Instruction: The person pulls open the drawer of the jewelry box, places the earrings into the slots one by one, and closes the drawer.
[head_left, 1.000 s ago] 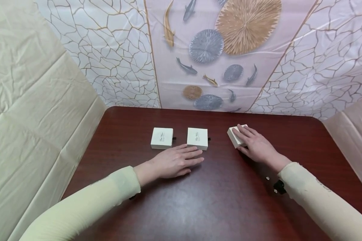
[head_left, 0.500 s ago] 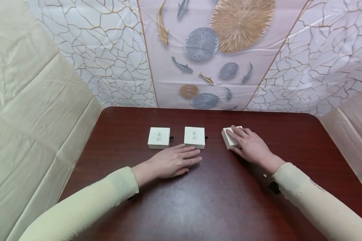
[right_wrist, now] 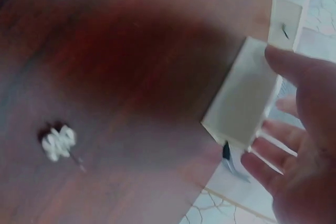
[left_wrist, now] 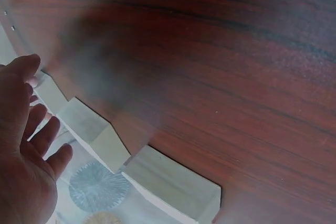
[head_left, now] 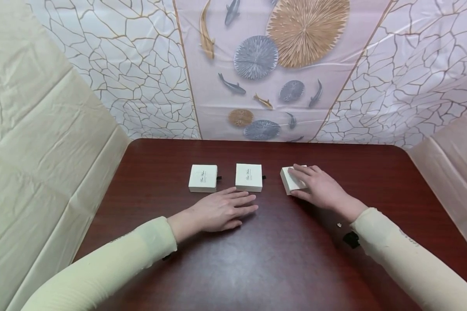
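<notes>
Toward nine o'clock your right hand and the white square cardboard box beneath it have slid over the last second, narrowing the gap to the script-printed white middle box. At twelve o'clock you have the far edge of the dark red-brown wooden tabletop, with a strip of wood between it and all three boxes, and a gold-veined patterned cloth rising behind. More wood runs toward six o'clock between your cream sleeves. At five o'clock from your right hand sits a small white flower-shaped piece.

Your left hand comes in from eight o'clock, palm down, fingers nearly straight and slightly apart, tips just beside the middle box's near face; whether they touch it, you cannot tell. At eleven o'clock from that hand lies the script-printed white left box.

Your right hand reaches in from four o'clock. Its fingers lie across the top of its box, the thumb by the near corner toward nine o'clock; whether they press or pinch, you cannot tell
</notes>
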Tool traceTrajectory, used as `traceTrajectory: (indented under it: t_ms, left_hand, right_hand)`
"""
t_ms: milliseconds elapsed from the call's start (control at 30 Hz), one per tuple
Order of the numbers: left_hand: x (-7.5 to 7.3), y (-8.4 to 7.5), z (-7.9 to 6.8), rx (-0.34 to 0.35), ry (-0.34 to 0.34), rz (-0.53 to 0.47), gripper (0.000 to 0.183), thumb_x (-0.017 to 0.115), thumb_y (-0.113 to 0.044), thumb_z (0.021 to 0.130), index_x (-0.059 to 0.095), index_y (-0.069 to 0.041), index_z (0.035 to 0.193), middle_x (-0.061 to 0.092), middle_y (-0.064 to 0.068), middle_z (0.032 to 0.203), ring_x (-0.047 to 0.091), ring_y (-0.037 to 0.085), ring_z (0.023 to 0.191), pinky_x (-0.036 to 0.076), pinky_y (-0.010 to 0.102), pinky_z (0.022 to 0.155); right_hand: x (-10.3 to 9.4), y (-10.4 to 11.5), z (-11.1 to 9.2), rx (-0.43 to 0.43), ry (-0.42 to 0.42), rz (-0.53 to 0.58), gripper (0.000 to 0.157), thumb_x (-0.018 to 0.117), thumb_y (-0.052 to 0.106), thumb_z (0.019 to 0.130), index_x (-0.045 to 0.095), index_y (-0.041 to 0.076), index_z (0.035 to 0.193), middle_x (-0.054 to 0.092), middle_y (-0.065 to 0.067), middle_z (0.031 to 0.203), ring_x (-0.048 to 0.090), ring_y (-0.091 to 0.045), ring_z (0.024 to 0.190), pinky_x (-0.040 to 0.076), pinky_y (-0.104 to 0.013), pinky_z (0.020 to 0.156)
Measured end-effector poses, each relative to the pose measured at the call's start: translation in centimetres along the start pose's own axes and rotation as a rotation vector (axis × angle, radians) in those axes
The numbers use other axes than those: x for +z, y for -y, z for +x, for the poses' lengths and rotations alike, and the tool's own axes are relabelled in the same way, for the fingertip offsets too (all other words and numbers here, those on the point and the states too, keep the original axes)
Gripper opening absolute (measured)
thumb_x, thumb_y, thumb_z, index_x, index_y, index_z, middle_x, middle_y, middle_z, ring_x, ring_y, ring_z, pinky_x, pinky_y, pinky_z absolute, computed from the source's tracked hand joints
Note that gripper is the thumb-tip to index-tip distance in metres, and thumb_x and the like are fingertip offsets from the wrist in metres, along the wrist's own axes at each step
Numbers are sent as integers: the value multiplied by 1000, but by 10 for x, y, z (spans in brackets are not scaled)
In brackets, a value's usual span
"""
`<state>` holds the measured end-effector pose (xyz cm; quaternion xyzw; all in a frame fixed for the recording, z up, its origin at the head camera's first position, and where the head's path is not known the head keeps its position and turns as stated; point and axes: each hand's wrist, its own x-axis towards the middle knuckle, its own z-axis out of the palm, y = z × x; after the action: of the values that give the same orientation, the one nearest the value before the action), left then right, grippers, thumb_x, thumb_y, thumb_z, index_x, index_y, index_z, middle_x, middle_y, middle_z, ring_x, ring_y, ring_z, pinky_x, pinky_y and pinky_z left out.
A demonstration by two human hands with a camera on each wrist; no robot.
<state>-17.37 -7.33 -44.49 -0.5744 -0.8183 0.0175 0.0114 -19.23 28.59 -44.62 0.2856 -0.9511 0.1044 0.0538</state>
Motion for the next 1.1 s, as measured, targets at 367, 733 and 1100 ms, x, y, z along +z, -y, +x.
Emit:
traceTrajectory:
  t_ms: [367,733,1100]
  left_hand:
    - [-5,0,0,-22,56,-28,59,58,-43,110,49,-18,162,43,8,169,42,27,156,30,50,129]
    - [-7,1,0,-25,58,-37,59,58,-43,110,49,-18,162,43,8,169,41,27,156,30,50,129]
    - [-4,-3,4,-22,61,-55,58,58,-43,110,49,-18,162,43,8,169,41,27,156,29,50,129]
  right_hand:
    - [-21,-15,-12,41,40,127,77,89,18,89,53,-2,154,51,-27,157,50,-49,138,45,-66,110]
    - [-16,-23,-16,-37,-29,104,76,91,14,85,56,-3,151,55,-27,153,52,-49,135,46,-65,107]
    - [12,-17,-8,-150,-97,85,62,88,11,88,65,1,144,60,-24,149,54,-48,137,46,-63,111]
